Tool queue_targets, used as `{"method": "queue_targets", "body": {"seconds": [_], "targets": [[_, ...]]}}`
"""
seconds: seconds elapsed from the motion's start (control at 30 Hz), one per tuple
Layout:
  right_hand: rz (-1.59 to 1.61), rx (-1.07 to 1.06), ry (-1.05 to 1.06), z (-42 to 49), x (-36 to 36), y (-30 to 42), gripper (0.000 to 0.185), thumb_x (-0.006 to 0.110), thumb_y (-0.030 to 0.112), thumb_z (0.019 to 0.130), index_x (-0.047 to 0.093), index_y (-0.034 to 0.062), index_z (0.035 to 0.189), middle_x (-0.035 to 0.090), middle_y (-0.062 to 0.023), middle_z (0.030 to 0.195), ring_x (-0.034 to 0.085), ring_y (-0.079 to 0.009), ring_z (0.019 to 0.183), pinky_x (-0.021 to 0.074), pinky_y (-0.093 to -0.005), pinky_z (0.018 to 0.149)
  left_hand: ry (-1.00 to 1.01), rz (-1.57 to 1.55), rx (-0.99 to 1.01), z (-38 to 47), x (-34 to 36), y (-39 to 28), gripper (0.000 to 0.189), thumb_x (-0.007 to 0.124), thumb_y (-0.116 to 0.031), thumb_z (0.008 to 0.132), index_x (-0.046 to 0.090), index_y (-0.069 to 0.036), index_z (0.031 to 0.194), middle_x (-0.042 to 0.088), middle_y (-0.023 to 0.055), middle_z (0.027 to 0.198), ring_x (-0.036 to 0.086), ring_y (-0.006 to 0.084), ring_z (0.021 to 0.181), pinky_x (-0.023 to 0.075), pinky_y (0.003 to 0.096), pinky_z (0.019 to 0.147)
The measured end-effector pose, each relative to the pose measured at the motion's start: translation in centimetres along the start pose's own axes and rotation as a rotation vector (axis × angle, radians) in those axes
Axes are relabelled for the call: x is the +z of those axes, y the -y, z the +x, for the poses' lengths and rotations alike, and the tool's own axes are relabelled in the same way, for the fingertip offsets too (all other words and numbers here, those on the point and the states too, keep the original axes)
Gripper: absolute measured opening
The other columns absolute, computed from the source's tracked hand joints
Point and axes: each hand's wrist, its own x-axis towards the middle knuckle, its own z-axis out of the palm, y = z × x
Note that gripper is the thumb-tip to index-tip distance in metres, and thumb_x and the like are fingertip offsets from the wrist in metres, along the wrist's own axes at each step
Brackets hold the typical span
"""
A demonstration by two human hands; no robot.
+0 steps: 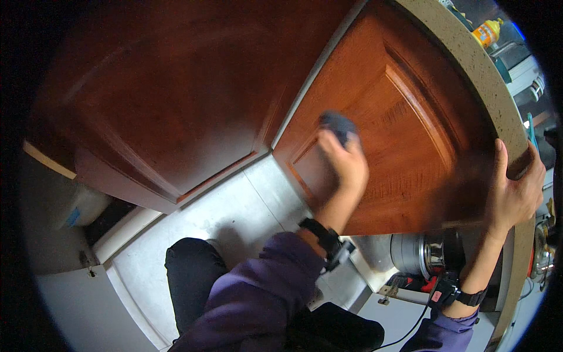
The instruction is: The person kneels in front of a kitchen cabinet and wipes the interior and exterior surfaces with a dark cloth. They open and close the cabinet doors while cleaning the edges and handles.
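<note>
My left hand point(345, 163), blurred, holds a dark grey cloth or sponge point(338, 125) against or just in front of a reddish-brown wooden cabinet door point(396, 154) with a raised panel. Which of the two I cannot tell. My right hand point(517, 193) grips the edge of a speckled beige countertop point(479, 75), its thumb on the near side and its fingers over the far side. Streaky marks show on the door's panel. A second reddish-brown door point(184, 101) stands at the left, its lower corner close to the first door's.
Grey floor tiles point(246, 198) lie between the doors and my knees. Under the counter, a metal pot point(409, 253) stands in an open cabinet beside a pale open door point(396, 314). A yellow-orange bottle point(487, 33) stands on the countertop. Another pale door point(88, 303) is at lower left.
</note>
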Motion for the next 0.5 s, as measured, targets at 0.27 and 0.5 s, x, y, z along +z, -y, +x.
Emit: {"method": "queue_targets", "body": {"seconds": [0.27, 0.5], "targets": [[-0.010, -0.097, -0.026, -0.1, 0.6, -1.6, 0.046, 0.075, 0.043, 0.076, 0.064, 0.0085, 0.104, 0.066, -0.0080, 0.092, 0.066, -0.0243, 0.080, 0.0511, -0.0331, 0.069, 0.231, 0.076, 0.129, -5.8, -2.1, 3.2, 0.065, 0.055, -0.018, 0.091, 0.020, 0.009, 0.138, 0.020, 0.0315, 0.142, 0.017, 0.0455, 0.136, 0.0150, 0.0497, 0.112], [-0.025, -0.089, -0.010, 0.0, 0.4, -1.6, 0.047, 0.073, 0.045, 0.077, 0.064, 0.0082, 0.104, 0.066, -0.0080, 0.093, 0.065, -0.0243, 0.080, 0.0508, -0.0333, 0.068, -0.022, -0.027, -0.115, -0.2, -1.4, 4.1, 0.055, 0.055, -0.018, 0.090, 0.031, 0.010, 0.130, 0.038, 0.0271, 0.125, 0.037, 0.0445, 0.119, 0.0289, 0.0512, 0.102]]}}
